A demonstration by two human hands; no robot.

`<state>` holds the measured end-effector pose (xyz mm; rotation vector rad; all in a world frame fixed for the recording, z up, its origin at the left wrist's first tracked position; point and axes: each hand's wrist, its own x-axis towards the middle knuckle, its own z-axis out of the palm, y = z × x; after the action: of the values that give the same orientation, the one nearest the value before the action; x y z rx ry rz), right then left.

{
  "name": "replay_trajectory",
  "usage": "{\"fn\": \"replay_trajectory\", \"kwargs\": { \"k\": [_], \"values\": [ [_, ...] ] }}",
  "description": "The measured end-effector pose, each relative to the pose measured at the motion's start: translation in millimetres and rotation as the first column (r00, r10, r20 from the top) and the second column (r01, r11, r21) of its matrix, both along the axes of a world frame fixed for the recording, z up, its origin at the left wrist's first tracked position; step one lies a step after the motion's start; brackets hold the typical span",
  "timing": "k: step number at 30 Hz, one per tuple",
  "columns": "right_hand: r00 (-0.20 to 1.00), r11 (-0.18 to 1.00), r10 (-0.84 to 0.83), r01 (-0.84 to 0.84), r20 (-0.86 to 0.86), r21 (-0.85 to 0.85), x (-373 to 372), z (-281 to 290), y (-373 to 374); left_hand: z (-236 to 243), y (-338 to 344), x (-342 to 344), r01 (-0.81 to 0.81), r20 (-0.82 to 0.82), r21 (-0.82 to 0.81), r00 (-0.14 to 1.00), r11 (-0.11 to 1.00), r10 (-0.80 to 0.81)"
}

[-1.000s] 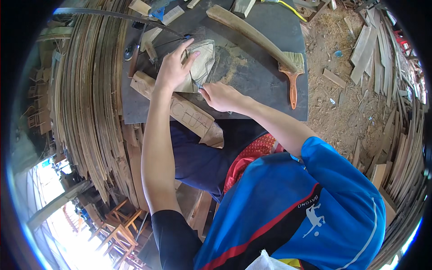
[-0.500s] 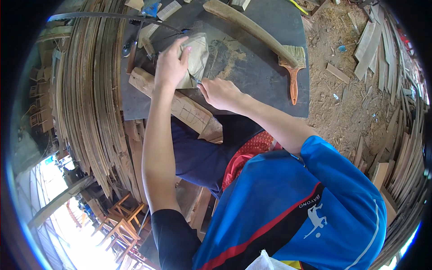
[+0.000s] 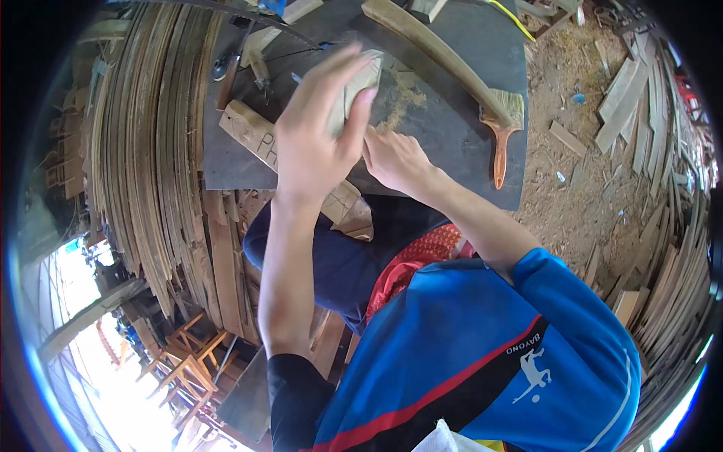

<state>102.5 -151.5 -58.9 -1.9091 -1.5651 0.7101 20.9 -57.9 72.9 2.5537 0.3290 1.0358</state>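
A light wooden block (image 3: 367, 74) with drawn lines on its face is gripped in my left hand (image 3: 320, 124), whose fingers wrap its left and near sides. The hand is slightly blurred and hides much of the block. Close beside its thumb, my right hand (image 3: 399, 158) is closed, fingers curled; whatever it holds is hidden now. Under my left wrist, a long wooden beam (image 3: 245, 128) with pencil marks lies along the near edge of the dark work surface (image 3: 444, 151).
A curved wooden piece (image 3: 433, 53) lies across the surface at the back, by a paintbrush (image 3: 501, 143). A saw blade (image 3: 263, 21) lies at the back left. Stacked boards (image 3: 143, 151) stand left; wood scraps (image 3: 625, 90) and sawdust cover the floor at right.
My left hand has lifted and moved right with the wooden block, which has turned. My right hand has shifted slightly right; the thin metal tool seen at its fingertips earlier no longer shows.
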Motion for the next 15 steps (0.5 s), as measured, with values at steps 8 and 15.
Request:
{"fn": "replay_trajectory", "kwargs": {
  "k": [8,15],
  "values": [
    [0.999,0.998,-0.040,0.042,0.025,-0.055,3.7,-1.7,-8.0,-31.1,-5.2,-66.3,0.369,0.390,-0.914,0.686,0.169,0.614],
    [0.999,0.996,-0.035,0.037,0.025,-0.077,7.2,-5.8,-11.4,-54.5,-10.3,-78.4,0.871,0.490,-0.469,0.393,-0.145,0.778]
  ]
}}
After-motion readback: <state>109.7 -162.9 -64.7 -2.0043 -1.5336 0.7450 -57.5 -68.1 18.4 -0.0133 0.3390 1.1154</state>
